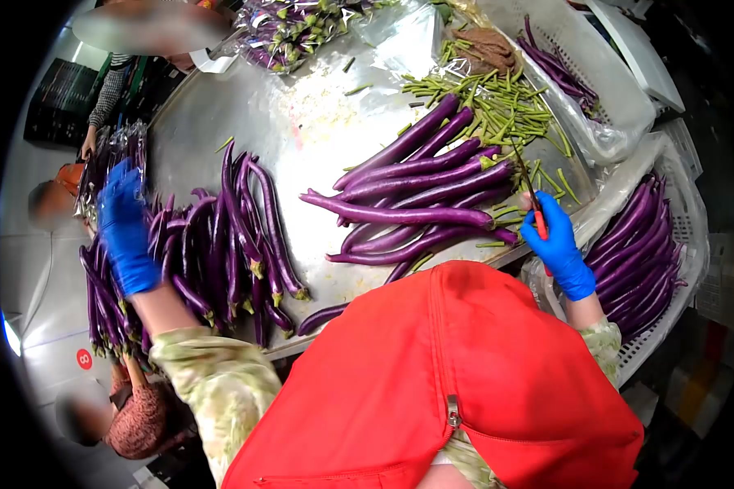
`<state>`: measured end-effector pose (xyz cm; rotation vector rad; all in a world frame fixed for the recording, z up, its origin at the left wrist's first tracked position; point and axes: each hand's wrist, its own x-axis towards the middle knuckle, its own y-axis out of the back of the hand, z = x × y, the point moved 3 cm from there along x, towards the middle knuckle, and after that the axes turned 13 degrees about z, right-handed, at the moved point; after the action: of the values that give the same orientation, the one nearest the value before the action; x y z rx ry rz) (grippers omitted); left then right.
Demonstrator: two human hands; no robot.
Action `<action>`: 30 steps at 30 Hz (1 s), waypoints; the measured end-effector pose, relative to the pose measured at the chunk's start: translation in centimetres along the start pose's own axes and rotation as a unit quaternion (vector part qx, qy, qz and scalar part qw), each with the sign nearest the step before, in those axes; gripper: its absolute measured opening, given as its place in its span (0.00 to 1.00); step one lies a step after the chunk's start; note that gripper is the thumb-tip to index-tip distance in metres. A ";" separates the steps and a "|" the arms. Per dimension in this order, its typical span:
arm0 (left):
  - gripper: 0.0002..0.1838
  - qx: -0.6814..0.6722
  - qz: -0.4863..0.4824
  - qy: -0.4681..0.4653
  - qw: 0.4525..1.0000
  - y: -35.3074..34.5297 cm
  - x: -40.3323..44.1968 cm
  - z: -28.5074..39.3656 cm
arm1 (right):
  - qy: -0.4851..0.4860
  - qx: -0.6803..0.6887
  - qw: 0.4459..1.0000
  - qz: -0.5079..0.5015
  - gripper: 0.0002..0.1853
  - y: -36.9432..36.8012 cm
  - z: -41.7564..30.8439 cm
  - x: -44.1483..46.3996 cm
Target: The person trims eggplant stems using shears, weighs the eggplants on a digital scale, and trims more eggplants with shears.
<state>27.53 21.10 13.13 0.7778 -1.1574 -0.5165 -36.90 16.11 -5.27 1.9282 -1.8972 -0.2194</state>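
My right hand (559, 244), in a blue glove, is closed round a pair of scissors (539, 218) with red handles; the dark blades point up and away. Just left of it, long purple eggplants (416, 216) lie in a heap, their stem ends towards the scissors. My left hand (126, 232), also blue-gloved and somewhat blurred, is above the left-hand pile of eggplants (232, 232). Its fingers look stretched out, and I see nothing held in them. Cut green stems (506, 110) are scattered beyond the middle heap.
The metal table (302, 138) carries bagged eggplants (289, 33) at the far edge and a brown glove (485, 49). At right stand a lined crate (697, 236) full of eggplants and another crate (628, 94) with a few. People are at the left side, one showing a striped sleeve (110, 94).
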 end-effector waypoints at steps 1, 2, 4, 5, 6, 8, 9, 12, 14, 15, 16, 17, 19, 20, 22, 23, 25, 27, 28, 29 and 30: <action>0.22 -0.213 -0.088 0.062 0.971 -5.0 -1.6 6.6 | -0.019 0.019 1.000 0.011 0.25 -0.4 -0.5 0.1; 0.21 -0.366 -0.177 0.097 0.909 -9.0 -4.2 12.7 | -0.037 0.038 0.998 0.021 0.25 -0.7 -0.8 0.2; 0.19 -0.500 -0.302 0.067 0.809 -14.8 -9.6 22.0 | -0.046 0.052 0.997 0.031 0.26 -1.0 -0.9 0.4; 0.19 -0.455 -0.307 -0.030 0.836 -15.2 -11.1 26.4 | -0.056 0.063 0.996 0.040 0.26 -1.0 -1.1 0.2; 0.21 -0.484 -0.306 -0.053 0.818 -17.9 -12.2 28.5 | -0.063 0.084 0.993 0.062 0.26 -1.0 -1.1 0.0; 0.20 -0.362 -0.245 -0.101 0.894 -23.0 -13.0 31.1 | -0.065 0.100 0.990 0.079 0.26 -0.8 -0.3 -0.6; 0.21 -0.287 -0.219 -0.104 0.927 -24.4 -12.9 32.1 | -0.071 0.105 0.988 0.086 0.25 -0.6 0.1 -1.0; 0.22 -0.162 -0.344 -0.080 0.921 -28.3 -12.1 33.7 | -0.119 0.093 0.984 0.097 0.25 0.3 -0.2 -1.9; 0.21 -0.172 -0.357 -0.051 0.917 -27.5 -11.3 34.1 | -0.144 0.115 0.977 0.108 0.24 0.8 -0.1 -2.5; 0.21 -0.175 -0.364 -0.036 0.914 -27.2 -11.1 34.1 | -0.157 0.127 0.973 0.113 0.24 0.9 0.2 -2.8; 0.17 -0.211 -0.260 -0.070 0.940 -26.6 -10.9 34.2 | -0.164 0.130 0.971 0.116 0.23 1.0 0.7 -2.9; 0.17 -0.211 -0.239 -0.057 0.946 -26.4 -11.1 34.2 | -0.168 0.147 0.967 0.125 0.23 0.9 0.8 -2.8; 0.17 -0.251 -0.254 -0.066 0.932 -25.5 -12.2 35.2 | -0.175 0.178 0.959 0.136 0.23 0.7 0.8 -2.7; 0.20 -0.224 -0.279 -0.097 0.929 -25.7 -12.8 35.7 | -0.165 0.154 0.964 0.139 0.23 0.4 1.0 -2.4; 0.21 -0.164 -0.340 -0.108 0.920 -26.9 -13.0 36.1 | -0.175 0.172 0.962 0.123 0.23 0.0 1.1 -2.0; 0.21 -0.122 -0.372 -0.104 0.914 -27.2 -12.4 36.6 | -0.178 0.181 0.960 0.118 0.24 0.0 1.1 -1.8; 0.22 -0.093 -0.446 -0.096 0.885 -28.6 -11.9 36.7 | -0.161 0.160 0.967 0.116 0.24 -0.2 1.5 -1.9; 0.23 -0.071 -0.482 -0.101 0.868 -29.3 -11.4 36.9 | -0.157 0.161 0.967 0.116 0.24 -0.6 2.1 -1.8; 0.24 -0.062 -0.484 -0.109 0.866 -29.3 -11.5 37.0 | -0.163 0.173 0.964 0.116 0.24 -0.8 2.4 -1.9; 0.24 -0.055 -0.486 -0.116 0.865 -29.4 -11.7 37.0 | -0.169 0.183 0.962 0.115 0.25 -0.8 2.4 -2.0; 0.25 -0.066 -0.478 -0.125 0.867 -29.9 -11.9 36.7 | -0.183 0.175 0.961 0.108 0.25 -0.8 2.3 -1.9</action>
<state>-10.22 0.49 -9.99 1.1712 -0.8860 -1.5457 -37.19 17.57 -8.03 1.9805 -2.5195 -0.1939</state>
